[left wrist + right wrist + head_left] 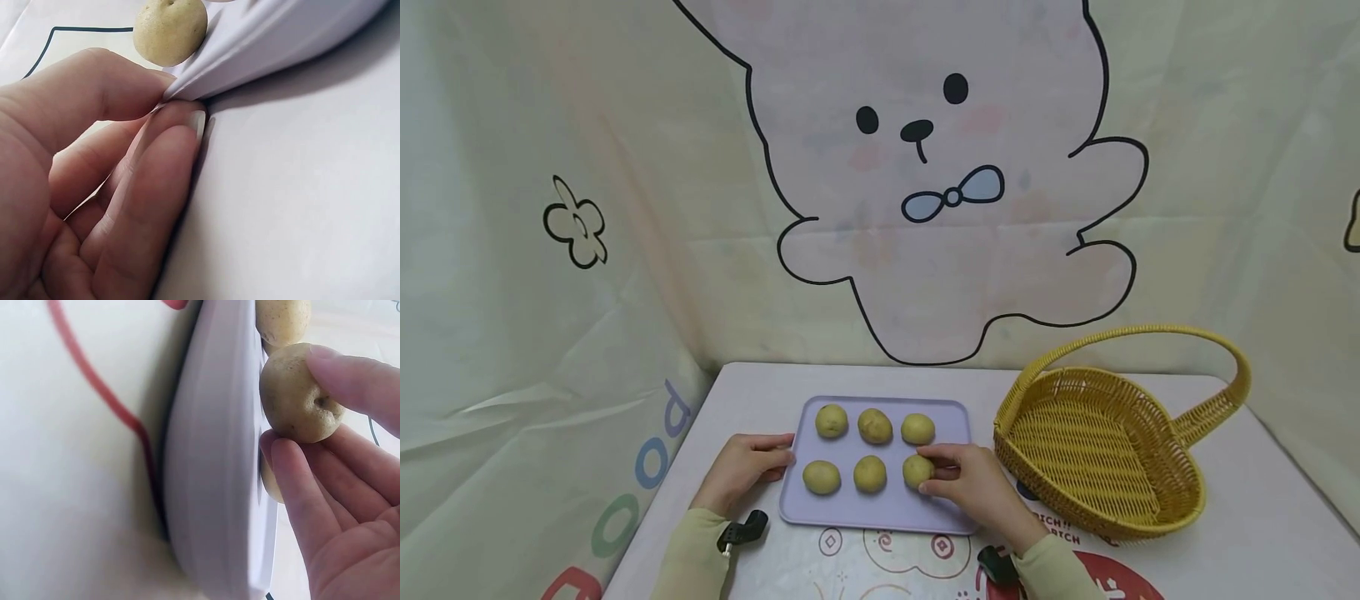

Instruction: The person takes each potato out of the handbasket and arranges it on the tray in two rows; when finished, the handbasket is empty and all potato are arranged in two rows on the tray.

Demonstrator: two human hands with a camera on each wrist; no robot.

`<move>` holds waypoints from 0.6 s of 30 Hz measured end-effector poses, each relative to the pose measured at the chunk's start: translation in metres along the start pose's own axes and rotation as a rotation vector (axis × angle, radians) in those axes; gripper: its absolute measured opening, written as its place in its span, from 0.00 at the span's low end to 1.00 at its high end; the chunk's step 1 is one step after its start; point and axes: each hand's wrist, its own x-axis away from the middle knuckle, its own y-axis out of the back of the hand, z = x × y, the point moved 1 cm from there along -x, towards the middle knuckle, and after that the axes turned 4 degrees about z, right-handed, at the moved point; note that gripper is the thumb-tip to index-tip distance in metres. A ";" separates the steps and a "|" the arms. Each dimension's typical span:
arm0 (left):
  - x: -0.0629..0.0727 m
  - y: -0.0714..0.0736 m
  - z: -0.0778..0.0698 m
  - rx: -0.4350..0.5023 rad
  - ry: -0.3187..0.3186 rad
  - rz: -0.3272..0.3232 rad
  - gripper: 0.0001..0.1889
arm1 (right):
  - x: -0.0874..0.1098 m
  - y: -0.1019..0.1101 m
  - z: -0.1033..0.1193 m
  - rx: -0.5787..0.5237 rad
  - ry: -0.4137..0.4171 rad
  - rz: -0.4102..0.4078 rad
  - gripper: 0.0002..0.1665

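Note:
A lilac tray (850,511) bears several small potatoes in two rows of three (870,474). My right hand (973,487) pinches the front-right potato (300,394) between thumb and fingers, over the tray's right part; a dimple shows on its skin in the right wrist view. At the tray's left edge, my left hand (747,467) pinches the rim with thumb and fingertips, as the left wrist view shows at the tray edge (250,62). One more potato (170,31) appears beyond that thumb. Whether the held potato touches the tray is unclear.
A yellow woven basket (1097,442) with a tall arched handle stands right of the tray, close to my right hand. White table (767,379) with printed drawings lies underneath. A cloth (925,275) with a bear drawing hangs behind the table.

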 end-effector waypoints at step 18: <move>0.001 -0.001 -0.002 -0.002 -0.001 -0.003 0.22 | 0.000 -0.001 -0.003 0.010 -0.009 0.001 0.30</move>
